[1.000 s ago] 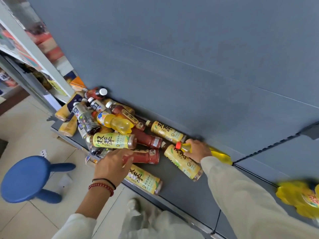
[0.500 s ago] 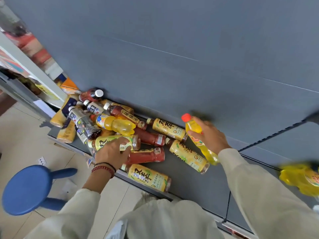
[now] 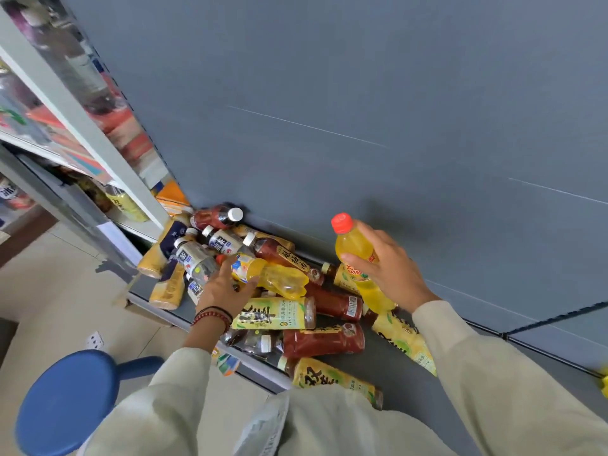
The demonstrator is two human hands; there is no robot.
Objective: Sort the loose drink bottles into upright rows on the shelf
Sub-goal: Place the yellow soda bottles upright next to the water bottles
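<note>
A heap of loose bottles lies on the grey shelf (image 3: 404, 386): red tea bottles (image 3: 324, 340), yellow-green labelled tea bottles (image 3: 276, 313) and clear white-capped ones (image 3: 197, 263). My right hand (image 3: 391, 268) is shut on a yellow juice bottle with a red cap (image 3: 353, 245), held nearly upright above the heap. My left hand (image 3: 227, 287) reaches into the pile and grips the label end of a second yellow juice bottle (image 3: 276, 278), which lies on its side on top of the others.
The grey back panel (image 3: 362, 110) rises behind the shelf. A blue stool (image 3: 65, 403) stands on the tiled floor at lower left. Another shelving unit (image 3: 65, 120) with goods stands to the left. A yellow object (image 3: 604, 381) shows at the right edge.
My right hand has lifted the red-capped juice bottle off the shelf and tipped it upright. My left hand has moved back from the front tea bottles onto the lying yellow juice bottle.
</note>
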